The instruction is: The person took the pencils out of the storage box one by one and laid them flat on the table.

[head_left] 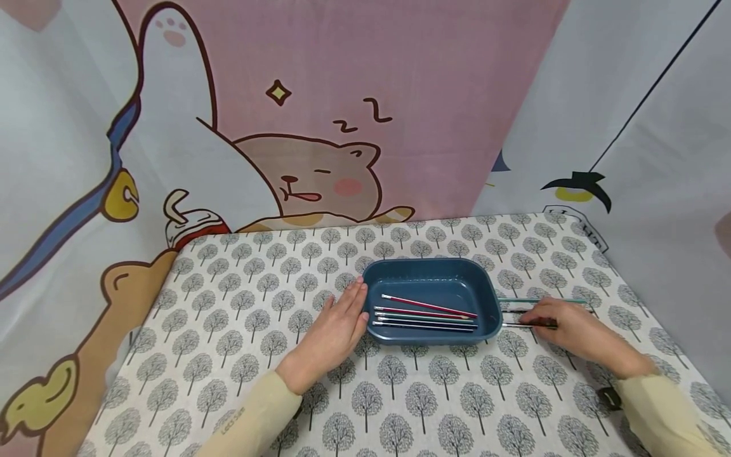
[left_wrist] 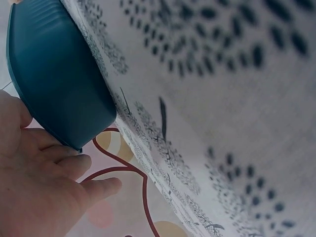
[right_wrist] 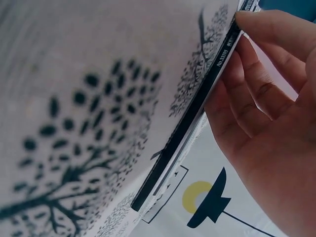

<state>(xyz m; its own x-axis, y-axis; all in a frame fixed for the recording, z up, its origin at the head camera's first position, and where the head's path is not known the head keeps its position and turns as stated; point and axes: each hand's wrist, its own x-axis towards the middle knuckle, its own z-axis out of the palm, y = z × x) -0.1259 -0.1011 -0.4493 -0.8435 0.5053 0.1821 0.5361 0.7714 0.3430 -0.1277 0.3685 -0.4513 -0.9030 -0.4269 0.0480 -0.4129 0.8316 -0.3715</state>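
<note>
- Pinching a black pencil [right_wrist: 186,114] between the thumb and fingers of the right hand [head_left: 571,329], low over the tree-print tablecloth [head_left: 411,416] and just to the right of the basin [head_left: 422,263]; not being able to tell from these views between lifted and lying on the cloth.
- Resting the left hand [head_left: 337,324] against the basin's left end, fingers mostly stretched along wall and rim, gripping nothing; probably bracing the basin in place.
- Judging by the layout, working at the step of picking up a loose pencil for the basin, and seemingly well along: seeing a row of pencils [head_left: 425,326] and a red pencil [head_left: 429,305] lying inside already.
- Seeing a dark pencil [head_left: 510,311], partly covered by the right hand, and a teal pencil [head_left: 516,299], farther from the person, lying outside beside the same end.
- Calling next, in all likelihood, for a firm pinch, a lift above the rim, a short carry leftward and a level lowering beside the row.
- Holding the black pencil lengthwise from left to right in the head view, nearly parallel to the basin's long sides.
- Pointing its pale end left, toward the basin, and its dark, flat-looking end right, away from the basin.
- Finding much the same long axis in the row, silvery ends leftward, but seeing the red pencil slanting, right end nearer the person; probably needing no turn before placing.
</note>
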